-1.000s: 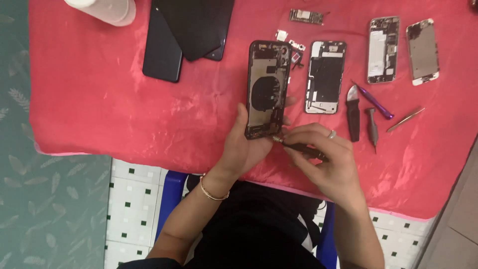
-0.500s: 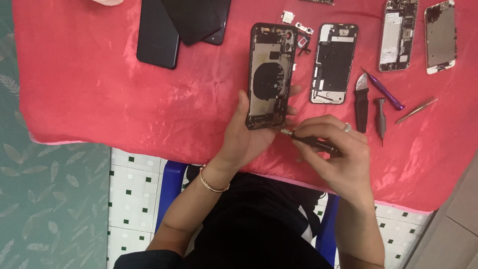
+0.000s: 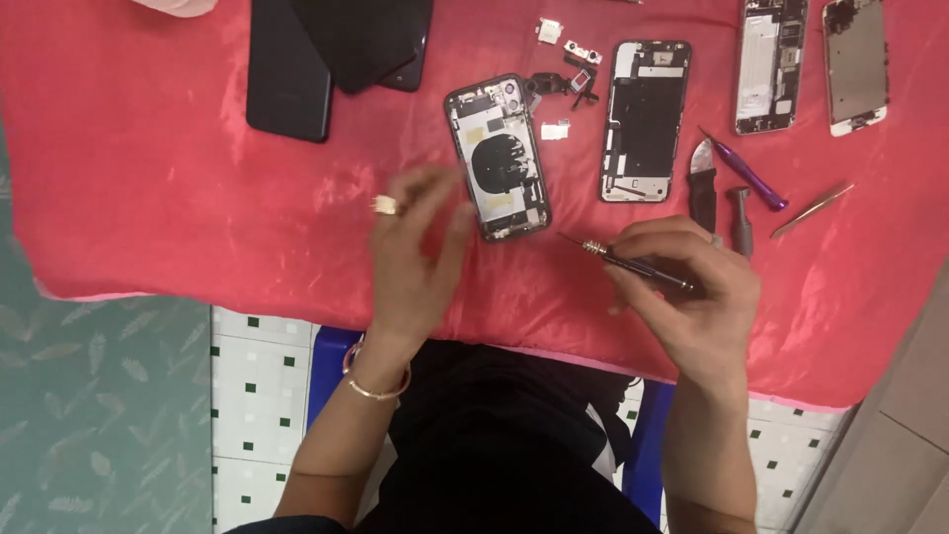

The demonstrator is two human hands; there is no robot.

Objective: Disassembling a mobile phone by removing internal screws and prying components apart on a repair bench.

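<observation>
- Landmark: the opened phone housing [image 3: 499,158] lies face-open on the red cloth [image 3: 148,218], tilted slightly, with a dark round coil at its centre and pale rectangular labels above and below the coil.
- Left hand [image 3: 415,247]: blurred, fingers loosely spread and holding nothing; it sits just left of the housing's lower edge. A ring and a thin bangle are visible on it.
- Right hand [image 3: 687,292]: fingers closed around a dark screwdriver [image 3: 633,262], below and to the right of the housing; the metal tip points toward the housing's lower corner without touching it.
- Right of the housing: one second dark housing frame [image 3: 645,121], then two pale phone assemblies [image 3: 769,64] near the top edge.
- Between the two dark housings: about five small loose parts [image 3: 568,74], including white square pieces and a camera module.
- Left of the housing: two or three black flat panels [image 3: 289,69], overlapping; the exact count is unclear.
- Far right of the housing: four hand tools [image 3: 741,178], one with a purple handle, one slim and metallic.
</observation>
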